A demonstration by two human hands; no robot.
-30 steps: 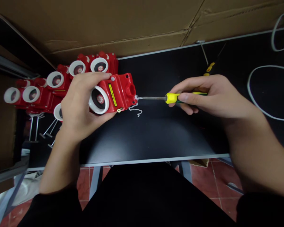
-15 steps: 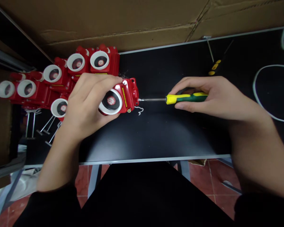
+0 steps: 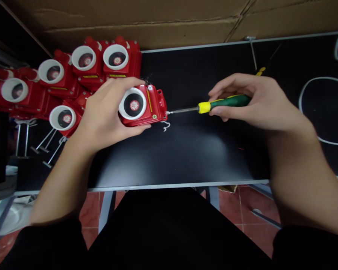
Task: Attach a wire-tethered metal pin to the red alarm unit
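My left hand (image 3: 105,112) is wrapped round a red box with a white ring (image 3: 154,105) on the black table, thumb along its near side and fingers over the far side. A black disc with a red-and-white centre shows inside the ring. In my right hand (image 3: 248,99) is a screwdriver (image 3: 228,102) with a yellow and green handle, held almost level. Its tip meets the right end of the box, at a small screw or fitting too small to make out. A short white string lies beside that end.
Several similar red boxes (image 3: 132,56) stand at the back left, some with small metal T-bars (image 3: 52,157) hanging by white string. Behind my right hand lie yellow-and-black tools (image 3: 261,70). A white cable (image 3: 300,101) curves at the right. Cardboard (image 3: 169,26) borders the table's rear edge.
The view has shifted, so the things on the left sit further left and higher. My right hand has changed its hold on the screwdriver handle, which shows more green. Its tip stays at the box.
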